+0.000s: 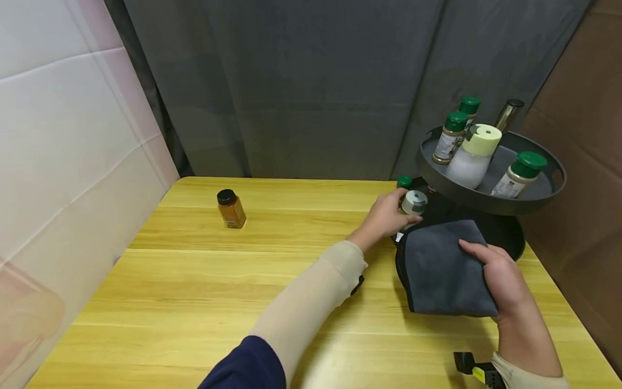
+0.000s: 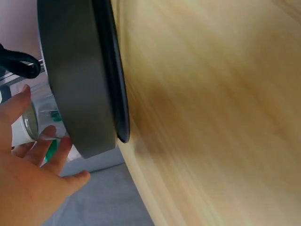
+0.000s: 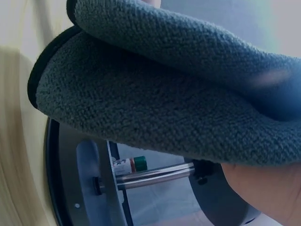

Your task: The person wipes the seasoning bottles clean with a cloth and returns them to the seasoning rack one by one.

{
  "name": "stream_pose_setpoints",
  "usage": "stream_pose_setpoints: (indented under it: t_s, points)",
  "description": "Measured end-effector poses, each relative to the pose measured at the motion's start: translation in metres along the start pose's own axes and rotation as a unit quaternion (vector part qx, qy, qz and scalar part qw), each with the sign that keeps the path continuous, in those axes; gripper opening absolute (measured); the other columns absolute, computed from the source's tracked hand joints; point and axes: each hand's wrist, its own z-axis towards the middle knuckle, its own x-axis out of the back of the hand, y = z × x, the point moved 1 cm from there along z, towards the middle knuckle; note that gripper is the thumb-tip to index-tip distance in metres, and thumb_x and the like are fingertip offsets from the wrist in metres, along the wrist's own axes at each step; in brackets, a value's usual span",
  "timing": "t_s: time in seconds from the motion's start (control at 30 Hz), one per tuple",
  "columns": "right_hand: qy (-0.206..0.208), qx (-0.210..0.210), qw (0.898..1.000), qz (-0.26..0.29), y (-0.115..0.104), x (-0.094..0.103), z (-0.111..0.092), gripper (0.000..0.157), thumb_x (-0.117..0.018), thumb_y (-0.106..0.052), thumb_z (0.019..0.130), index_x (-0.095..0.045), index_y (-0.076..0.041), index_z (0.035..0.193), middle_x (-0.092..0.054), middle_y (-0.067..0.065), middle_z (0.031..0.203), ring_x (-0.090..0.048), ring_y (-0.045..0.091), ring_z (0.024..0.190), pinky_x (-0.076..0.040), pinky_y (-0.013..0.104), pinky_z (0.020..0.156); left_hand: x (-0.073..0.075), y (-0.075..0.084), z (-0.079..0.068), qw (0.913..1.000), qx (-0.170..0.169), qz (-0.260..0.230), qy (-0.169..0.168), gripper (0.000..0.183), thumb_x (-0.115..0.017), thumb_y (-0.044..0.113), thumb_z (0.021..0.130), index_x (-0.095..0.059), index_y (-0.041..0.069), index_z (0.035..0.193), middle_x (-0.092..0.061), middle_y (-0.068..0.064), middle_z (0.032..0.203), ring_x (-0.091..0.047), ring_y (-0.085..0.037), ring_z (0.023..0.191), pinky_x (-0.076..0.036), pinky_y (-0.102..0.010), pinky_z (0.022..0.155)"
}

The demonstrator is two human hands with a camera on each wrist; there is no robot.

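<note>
My left hand (image 1: pixel 384 214) reaches to the lower tier of a black two-tier turntable rack (image 1: pixel 486 201). Its thumb and fingers are around a clear bottle with a pale cap (image 1: pixel 415 202). In the left wrist view the fingers curl about that bottle (image 2: pixel 48 110) beside the tray's dark wall (image 2: pixel 77 75). A green-capped spice jar (image 1: pixel 404 182) stands just behind it. My right hand (image 1: pixel 507 278) grips a folded grey cloth (image 1: pixel 447 270), thumb on top, in front of the rack. The cloth (image 3: pixel 141 99) hides most of the lower tier.
On the upper tier stand several containers: green-capped jars (image 1: pixel 449 139), a white bottle with a pale yellow cap (image 1: pixel 471 162) and a dark-capped gold one (image 1: pixel 508 114). A black-capped orange-brown spice jar (image 1: pixel 231 209) stands on the wooden table (image 1: pixel 194 302). A brown wall (image 1: pixel 583 216) rises at the right.
</note>
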Motion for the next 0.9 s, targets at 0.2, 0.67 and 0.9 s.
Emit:
stream_pose_setpoints:
  t_s: [0.2, 0.67, 0.9]
  points:
    - [-0.010, -0.001, 1.000, 0.003, 0.003, -0.002, 0.004, 0.032, -0.045, -0.035, 0.115, -0.076, -0.029, 0.106, -0.072, -0.009, 0.095, -0.074, 0.011, 0.080, -0.063, 0.028, 0.077, 0.001, -0.005, -0.003, 0.9997, 0.023, 0.010, 0.007, 0.068, -0.085, 0.039, 0.092, -0.056, 0.015, 0.149, -0.069, -0.004, 0.130, -0.060, -0.019, 0.118, -0.055, -0.032, 0.100]
    - [-0.003, 0.005, 1.000, -0.008, -0.002, -0.018, 0.014, 0.022, -0.049, -0.041, 0.113, -0.070, -0.031, 0.112, -0.067, -0.013, 0.105, -0.070, 0.007, 0.089, -0.061, 0.023, 0.084, 0.061, -0.005, -0.035, 0.9915, 0.008, -0.110, 0.069, 0.045, -0.067, 0.036, 0.106, -0.060, 0.014, 0.144, -0.066, -0.009, 0.140, -0.057, -0.033, 0.137, -0.051, -0.049, 0.113]
    - [-0.004, 0.005, 1.000, 0.006, -0.013, -0.038, 0.022, 0.026, -0.049, -0.042, 0.113, -0.061, -0.023, 0.126, -0.067, -0.014, 0.105, -0.070, 0.005, 0.088, -0.061, 0.023, 0.084, 0.105, -0.016, -0.079, 0.9760, 0.029, -0.163, 0.141, 0.031, -0.067, 0.031, 0.106, -0.068, 0.014, 0.131, -0.070, -0.009, 0.132, -0.062, -0.030, 0.127, -0.056, -0.048, 0.101]
